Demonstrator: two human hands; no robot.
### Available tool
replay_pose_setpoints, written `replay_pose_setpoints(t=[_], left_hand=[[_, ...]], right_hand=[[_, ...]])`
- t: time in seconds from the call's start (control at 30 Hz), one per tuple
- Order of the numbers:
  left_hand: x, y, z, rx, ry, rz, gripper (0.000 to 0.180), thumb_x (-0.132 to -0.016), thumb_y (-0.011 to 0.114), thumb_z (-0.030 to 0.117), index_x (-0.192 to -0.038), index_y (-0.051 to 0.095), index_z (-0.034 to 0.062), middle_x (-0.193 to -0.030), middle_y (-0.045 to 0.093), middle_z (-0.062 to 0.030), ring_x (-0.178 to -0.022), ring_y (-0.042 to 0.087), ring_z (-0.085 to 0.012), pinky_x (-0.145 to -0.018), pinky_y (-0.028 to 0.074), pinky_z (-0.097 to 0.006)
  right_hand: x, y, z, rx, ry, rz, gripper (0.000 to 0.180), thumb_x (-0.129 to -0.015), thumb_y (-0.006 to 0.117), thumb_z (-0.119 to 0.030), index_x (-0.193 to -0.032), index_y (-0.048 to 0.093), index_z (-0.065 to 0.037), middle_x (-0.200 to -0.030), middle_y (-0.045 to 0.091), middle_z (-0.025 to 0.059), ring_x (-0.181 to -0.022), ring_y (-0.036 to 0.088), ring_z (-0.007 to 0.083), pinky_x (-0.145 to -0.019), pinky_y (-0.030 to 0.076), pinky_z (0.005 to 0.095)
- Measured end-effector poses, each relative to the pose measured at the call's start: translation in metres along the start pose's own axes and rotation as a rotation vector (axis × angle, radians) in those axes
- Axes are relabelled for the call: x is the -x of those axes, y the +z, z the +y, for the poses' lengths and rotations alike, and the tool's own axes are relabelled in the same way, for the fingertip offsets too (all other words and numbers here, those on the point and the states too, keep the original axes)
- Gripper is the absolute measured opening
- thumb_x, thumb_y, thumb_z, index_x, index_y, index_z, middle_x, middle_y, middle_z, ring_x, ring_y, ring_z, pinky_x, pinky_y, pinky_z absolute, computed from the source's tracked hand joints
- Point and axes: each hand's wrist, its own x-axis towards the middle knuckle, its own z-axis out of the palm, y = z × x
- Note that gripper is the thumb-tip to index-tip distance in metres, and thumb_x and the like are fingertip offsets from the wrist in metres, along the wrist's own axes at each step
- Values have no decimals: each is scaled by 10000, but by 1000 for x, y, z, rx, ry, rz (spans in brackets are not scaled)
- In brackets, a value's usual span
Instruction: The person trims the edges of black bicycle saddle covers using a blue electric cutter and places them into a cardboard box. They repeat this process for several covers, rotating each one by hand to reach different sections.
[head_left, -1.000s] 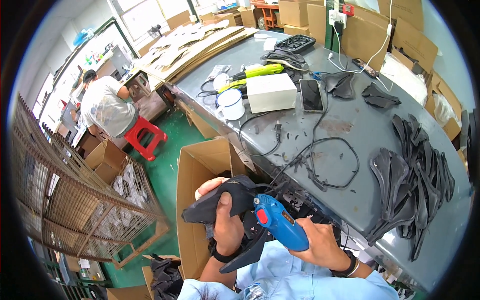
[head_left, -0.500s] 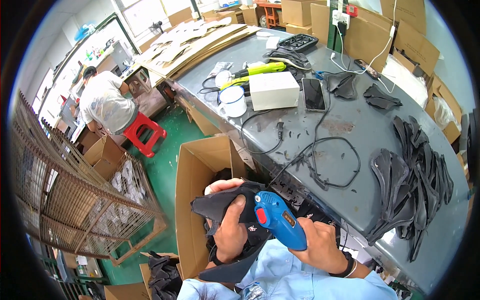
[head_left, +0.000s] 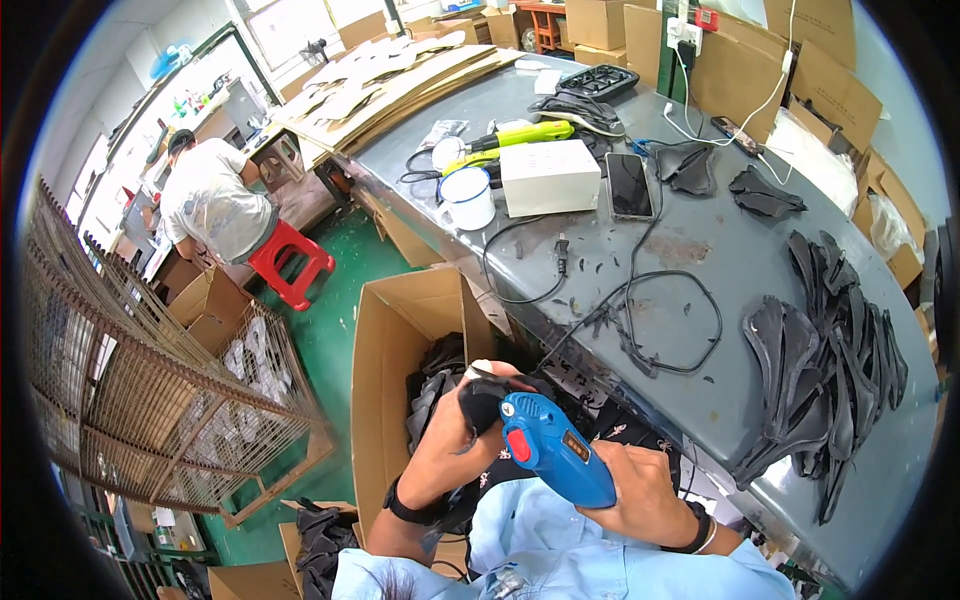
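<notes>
Between the fingers of the left hand (head_left: 452, 440), a black piece (head_left: 482, 402) is pinched, presumably for steadiness, just beside the blue tool (head_left: 558, 450) the right hand (head_left: 641, 490) clasps.

- The power tool (head_left: 575, 465) was bright blue, with a red button (head_left: 518, 445) on it.
- The held piece (head_left: 482, 402) looked black, though shadow may have hidden a dark grey.
- The pile of cut pieces (head_left: 835, 365) ran from black to charcoal grey.
- The counter (head_left: 690, 420) was slate grey, marked with a brownish stain (head_left: 685, 250).
- The mug (head_left: 470, 208) was white, rimmed in blue.
- The small box (head_left: 550, 180) was plain white.
- The cutter-like tool (head_left: 530, 135) was lime green and black.
- The stool (head_left: 290, 265) was red; the floor (head_left: 335, 245), green.
- The tall carton (head_left: 395, 320) was plain brown.
- The wearer's shirt (head_left: 640, 570) was pale blue.
</notes>
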Motion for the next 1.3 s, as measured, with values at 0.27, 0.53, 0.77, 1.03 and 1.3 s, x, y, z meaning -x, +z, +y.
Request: replay_pose_setpoints(t=[0.27,0.53,0.77,1.03,1.3], left_hand=[[-7,4,-3,-33,-330,-534,477,-795,610,26,-1228,411,32,-988,570,-106,-898,544,-187,-822,437,-309],[20,33,-67,790,-555,-499,620,-908,558,365,-1371,327,23,-1147,554,-82,-1035,538,-134,-881,426,-260],[26,105,-48,908,-114,115,845,-801,686,448,-1420,273,49,-1368,386,-127,-1273,379,-224,-1083,279,-386],[-6,75,-23,859,238,537,381,-917,540,323,-1175,458,56,-1165,519,-127,-1116,520,-251,-1014,385,-406],[-1,60,-36,758,353,592,385,-884,567,324,-1128,482,37,-1131,490,-116,-1114,516,-261,-988,411,-414]], right_hand=[[-11,-11,9,28,31,135,575,-637,805,-183,-1094,496,-20,-754,631,148,-610,639,297,-560,500,355],[-26,-37,26,-434,251,312,509,-738,767,-249,-1085,477,-15,-760,613,92,-613,633,210,-604,499,307],[-32,-31,15,-296,308,468,535,-743,779,-245,-1094,458,1,-770,621,134,-636,649,256,-581,503,361],[2,-10,21,140,161,272,581,-682,826,-281,-1038,483,25,-729,627,153,-635,656,278,-584,511,347],[9,-3,16,82,123,158,567,-667,828,-271,-1013,502,38,-729,621,157,-595,650,291,-533,509,347]])
